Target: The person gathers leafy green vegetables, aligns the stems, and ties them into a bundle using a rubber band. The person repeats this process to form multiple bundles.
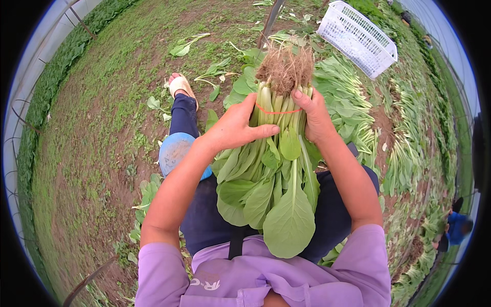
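A bunch of leafy greens (264, 180) is held above my lap, its brown, tangled roots (285, 67) pointing away from me and its broad leaves hanging towards me. Around the pale stems, just below the roots, runs a thin red band (278, 112). My left hand (243, 124) grips the bunch from the left, the thumb lying across the stems under the band. On the right side, my right hand (314, 115) clasps the stems with its thumb up by the roots. Fingers behind the bunch are partly hidden.
A white plastic crate (356, 38) stands at the upper right. Rows of pulled greens (345, 103) lie on the soil to my right. A blue knee pad (176, 151) covers my left knee. Metal poles (270, 23) rise nearby. Another person (456, 228) is at the far right.
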A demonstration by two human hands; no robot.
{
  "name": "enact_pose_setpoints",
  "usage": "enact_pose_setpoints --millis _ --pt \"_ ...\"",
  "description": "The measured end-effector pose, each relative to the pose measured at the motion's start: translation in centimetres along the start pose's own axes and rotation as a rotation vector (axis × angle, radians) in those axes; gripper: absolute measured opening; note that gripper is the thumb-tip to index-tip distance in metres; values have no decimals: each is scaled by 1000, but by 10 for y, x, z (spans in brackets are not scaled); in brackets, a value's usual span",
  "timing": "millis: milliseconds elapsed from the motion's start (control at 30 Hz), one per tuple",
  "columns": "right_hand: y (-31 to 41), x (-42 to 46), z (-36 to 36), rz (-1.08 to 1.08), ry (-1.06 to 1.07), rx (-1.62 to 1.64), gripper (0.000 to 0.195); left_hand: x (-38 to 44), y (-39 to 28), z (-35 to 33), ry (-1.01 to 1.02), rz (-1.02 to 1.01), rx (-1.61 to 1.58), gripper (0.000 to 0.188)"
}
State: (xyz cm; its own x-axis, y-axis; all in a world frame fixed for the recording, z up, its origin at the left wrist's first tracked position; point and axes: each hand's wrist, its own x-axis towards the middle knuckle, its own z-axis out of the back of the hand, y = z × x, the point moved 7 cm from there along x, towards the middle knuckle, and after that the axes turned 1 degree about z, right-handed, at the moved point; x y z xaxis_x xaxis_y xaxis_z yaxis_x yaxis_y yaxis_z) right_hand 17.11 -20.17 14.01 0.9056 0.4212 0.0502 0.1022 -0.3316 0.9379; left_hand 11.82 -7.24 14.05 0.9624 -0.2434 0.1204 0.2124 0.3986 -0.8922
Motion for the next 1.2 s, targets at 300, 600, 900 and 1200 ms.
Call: enact_pose_setpoints --millis 300,600,900,1200 --pt "-12 6 -11 -47 58 30 49 -6 14 10 44 -51 18 67" --pt "-15 7 -16 -65 38 -17 51 -6 19 2 -152 -58 -376 69" --pt "6 -14 -33 80 131 -1025 45 -11 63 17 -509 98 -445 62" --pt "-31 -10 -24 -170 205 -748 16 -9 65 11 -551 88 -600 60"
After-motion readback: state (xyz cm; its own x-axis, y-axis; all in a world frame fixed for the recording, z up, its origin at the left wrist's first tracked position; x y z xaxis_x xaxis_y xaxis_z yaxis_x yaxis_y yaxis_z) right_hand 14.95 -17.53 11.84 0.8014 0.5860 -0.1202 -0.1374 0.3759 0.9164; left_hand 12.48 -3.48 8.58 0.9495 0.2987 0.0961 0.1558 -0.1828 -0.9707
